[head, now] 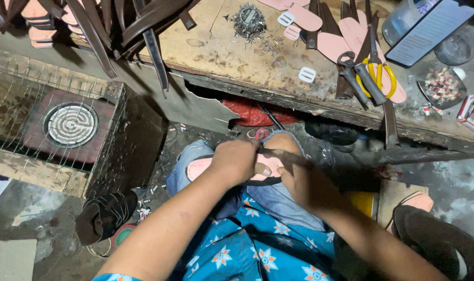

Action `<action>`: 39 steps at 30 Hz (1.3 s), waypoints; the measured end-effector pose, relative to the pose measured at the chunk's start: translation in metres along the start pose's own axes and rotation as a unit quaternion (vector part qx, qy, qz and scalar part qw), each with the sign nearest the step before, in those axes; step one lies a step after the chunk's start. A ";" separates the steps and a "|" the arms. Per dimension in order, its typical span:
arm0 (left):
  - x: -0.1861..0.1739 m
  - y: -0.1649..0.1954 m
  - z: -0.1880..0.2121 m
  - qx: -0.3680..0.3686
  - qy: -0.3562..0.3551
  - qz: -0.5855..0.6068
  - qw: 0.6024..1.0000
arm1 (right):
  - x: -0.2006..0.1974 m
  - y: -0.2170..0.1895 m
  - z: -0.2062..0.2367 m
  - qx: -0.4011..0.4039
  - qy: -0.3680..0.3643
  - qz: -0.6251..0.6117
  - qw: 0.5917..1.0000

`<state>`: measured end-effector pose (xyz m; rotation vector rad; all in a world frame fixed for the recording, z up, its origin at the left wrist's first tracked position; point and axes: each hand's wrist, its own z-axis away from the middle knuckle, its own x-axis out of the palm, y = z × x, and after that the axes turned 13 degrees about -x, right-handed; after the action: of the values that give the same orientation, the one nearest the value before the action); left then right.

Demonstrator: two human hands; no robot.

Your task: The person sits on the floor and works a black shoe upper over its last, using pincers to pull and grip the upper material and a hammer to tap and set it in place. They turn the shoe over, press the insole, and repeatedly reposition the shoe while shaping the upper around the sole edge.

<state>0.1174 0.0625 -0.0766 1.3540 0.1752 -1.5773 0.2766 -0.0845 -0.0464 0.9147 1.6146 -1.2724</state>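
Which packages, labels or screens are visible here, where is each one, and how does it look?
Small carton: right edge of the wooden bench, box-shaped, red and white.
Clear plastic jar: top right on the bench, rounded, with a pale label too blurred to describe.
Flat dark-blue ribbed panel: leaning over the jar, rectangular; not clearly a screen.

pink insole (198,167), yellow-handled scissors (376,73), blue flowered shirt (258,244), perhaps red bag (252,113)

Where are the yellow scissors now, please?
In the head view, the yellow scissors lie at upper right on the wooden bench, over pink soles, beside grey pliers.
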 end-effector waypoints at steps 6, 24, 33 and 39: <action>0.005 -0.002 0.014 0.008 0.048 0.010 0.999 | -0.011 0.041 0.011 0.016 0.025 0.039 0.999; -0.036 -0.043 0.075 -0.058 0.076 0.438 0.894 | -0.007 0.123 -0.066 0.031 0.203 0.171 0.964; -0.016 -0.036 0.091 0.125 -0.079 0.802 0.579 | 0.044 -0.006 0.000 0.039 0.021 -0.663 0.747; 0.000 -0.035 0.103 0.043 -0.001 0.780 0.624 | 0.022 -0.057 0.017 0.136 0.134 -0.322 0.928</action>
<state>0.0235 0.0115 -0.0558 0.9166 -0.9025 -0.0394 0.2196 -0.1123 -0.0489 0.7651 2.0902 -1.9239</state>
